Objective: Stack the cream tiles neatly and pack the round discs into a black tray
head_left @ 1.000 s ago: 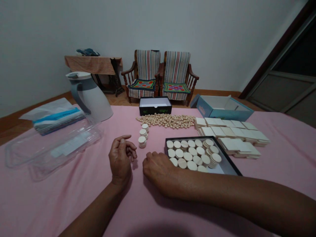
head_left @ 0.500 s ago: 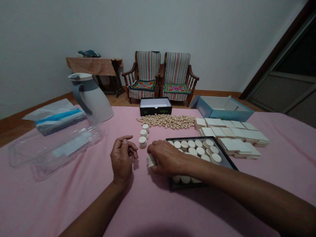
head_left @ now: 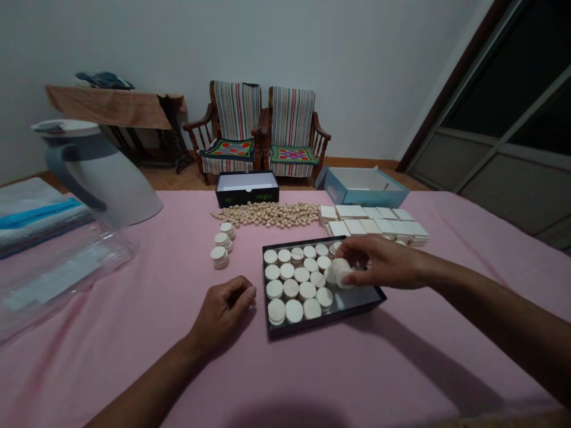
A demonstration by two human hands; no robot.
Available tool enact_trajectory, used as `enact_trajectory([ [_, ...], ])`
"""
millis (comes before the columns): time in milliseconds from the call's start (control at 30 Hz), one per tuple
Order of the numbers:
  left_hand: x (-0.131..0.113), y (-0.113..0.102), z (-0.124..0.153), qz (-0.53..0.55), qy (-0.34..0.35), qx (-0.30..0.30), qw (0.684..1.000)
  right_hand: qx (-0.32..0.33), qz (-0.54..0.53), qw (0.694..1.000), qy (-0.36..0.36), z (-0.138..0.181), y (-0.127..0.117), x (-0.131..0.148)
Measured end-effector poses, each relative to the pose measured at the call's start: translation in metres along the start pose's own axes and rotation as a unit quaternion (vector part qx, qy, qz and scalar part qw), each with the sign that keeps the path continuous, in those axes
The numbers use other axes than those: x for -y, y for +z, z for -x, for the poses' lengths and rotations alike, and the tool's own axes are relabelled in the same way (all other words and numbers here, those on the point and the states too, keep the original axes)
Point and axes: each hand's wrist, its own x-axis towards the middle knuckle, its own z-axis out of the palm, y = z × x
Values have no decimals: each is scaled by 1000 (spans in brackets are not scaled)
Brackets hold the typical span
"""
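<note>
My right hand (head_left: 372, 261) grips a short stack of round pale wooden discs (head_left: 342, 274) over the right part of a shallow black box (head_left: 285, 333). The stack is slightly blurred, and my fingers hide part of it. Rows of stacked discs (head_left: 301, 274) fill the box's left and middle; its bare bottom shows at lower right. Beside the box's left edge, my left hand (head_left: 225, 309) lies on the pink cloth with fingers curled in and nothing visible in it. Farther left, three small stacks of discs (head_left: 223, 241) stand in a slanting line.
Behind the box lies a long heap of small wooden beads (head_left: 272, 214). Square wooden tiles (head_left: 375, 226) are stacked at right, before a blue box (head_left: 366, 187). A second black box (head_left: 247, 193) stands at the back. On the left are a white jug (head_left: 111, 172) and clear plastic packaging (head_left: 66, 273).
My right hand has carried the disc stack rightward from beside the box to above its right part. My left hand has lowered toward the box and curled its fingers. The view has turned right.
</note>
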Motion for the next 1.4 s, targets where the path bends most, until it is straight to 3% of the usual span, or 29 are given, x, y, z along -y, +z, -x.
enact_trajectory([
  [133,1,4,0,-31,14,68,997,53,-34,996,59,11,13,-17],
  [333,4,8,2,-28,32,110,993,54,-35,993,98,6,25,-16],
  [700,6,9,1,-6,16,119,993,129,22,991,39,-3,35,-21],
  [1067,8,8,2,-22,18,126,992,84,94,990,64,-3,39,-19],
  [1400,7,8,1,-27,24,125,992,47,-21,993,110,-9,53,-25],
])
